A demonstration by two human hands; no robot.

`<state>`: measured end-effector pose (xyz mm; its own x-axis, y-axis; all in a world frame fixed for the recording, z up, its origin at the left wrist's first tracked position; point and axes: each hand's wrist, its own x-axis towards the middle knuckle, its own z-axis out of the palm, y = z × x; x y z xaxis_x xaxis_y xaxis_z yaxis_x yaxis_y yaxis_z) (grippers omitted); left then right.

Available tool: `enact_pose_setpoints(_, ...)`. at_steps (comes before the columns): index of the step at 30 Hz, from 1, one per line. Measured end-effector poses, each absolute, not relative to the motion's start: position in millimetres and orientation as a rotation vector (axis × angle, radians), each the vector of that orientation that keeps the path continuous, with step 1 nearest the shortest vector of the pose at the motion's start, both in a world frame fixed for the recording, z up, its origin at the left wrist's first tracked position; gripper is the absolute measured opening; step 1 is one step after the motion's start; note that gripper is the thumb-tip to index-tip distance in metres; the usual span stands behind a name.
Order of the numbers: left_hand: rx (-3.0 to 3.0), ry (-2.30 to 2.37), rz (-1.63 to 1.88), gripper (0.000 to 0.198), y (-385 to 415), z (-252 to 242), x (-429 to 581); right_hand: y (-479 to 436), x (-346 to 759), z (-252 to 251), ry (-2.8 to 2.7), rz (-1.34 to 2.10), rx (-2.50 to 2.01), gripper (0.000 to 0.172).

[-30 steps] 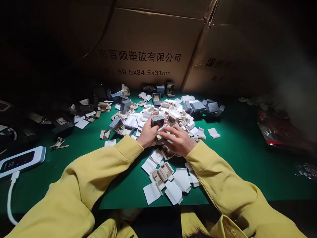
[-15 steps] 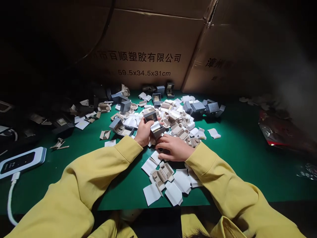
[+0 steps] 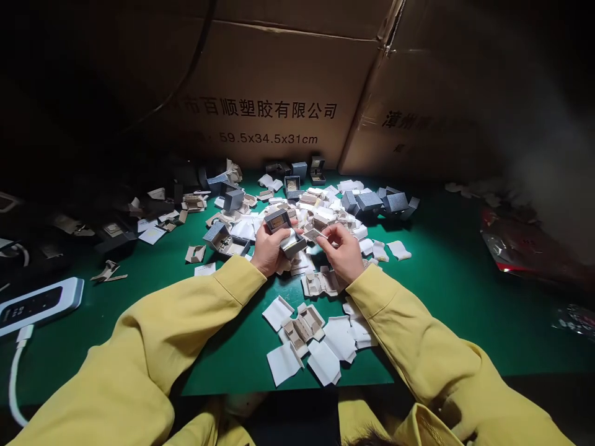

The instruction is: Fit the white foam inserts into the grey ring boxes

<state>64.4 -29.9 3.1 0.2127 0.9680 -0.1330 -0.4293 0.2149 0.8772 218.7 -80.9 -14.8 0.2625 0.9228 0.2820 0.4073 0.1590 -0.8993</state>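
Note:
My left hand (image 3: 268, 248) grips a small dark hinged gift box (image 3: 292, 244), which is open with its lid tilted back and a white piece across its inside. Just right of the box, my right hand (image 3: 343, 249) pinches a small greyish cardboard piece (image 3: 312, 233) between thumb and fingers. Beneath both hands spreads a pile of white and grey cardboard inserts (image 3: 325, 210). Below my right hand lies a folded cardboard insert (image 3: 320, 282). Another open dark box (image 3: 227, 240) sits left of my left hand.
Flattened white card pieces (image 3: 325, 362) lie near the front edge of the green table (image 3: 223, 347). Several dark boxes (image 3: 369, 203) stand beyond the pile. Large cartons (image 3: 260, 74) form the back. A white device (image 3: 41, 303) with a cable is at left, a plastic bag (image 3: 515, 244) at right.
My right hand has risen from the lower edge of the pile and now pinches a cardboard piece beside the box. A folded insert shows below it. My left hand keeps its hold.

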Motion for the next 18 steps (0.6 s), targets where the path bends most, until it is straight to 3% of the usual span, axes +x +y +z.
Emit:
enact_pose_setpoints(5, 0.955, 0.770, 0.999, 0.036, -28.7, 0.4, 64.0, -78.6, 218.8, -17.9, -1.059, 0.772, -1.276, 0.025)
enact_pose_setpoints(15, 1.166, 0.632, 0.815, 0.038, -23.5, -5.6, 58.7, -78.9, 217.4, -18.5, -1.060, 0.687, -1.143, 0.020)
enact_pose_setpoints(18, 1.192, 0.617, 0.802, 0.041, -23.1, -7.0, 57.0, -77.8, 218.4, -20.4, -1.022, 0.726, -1.170, 0.046)
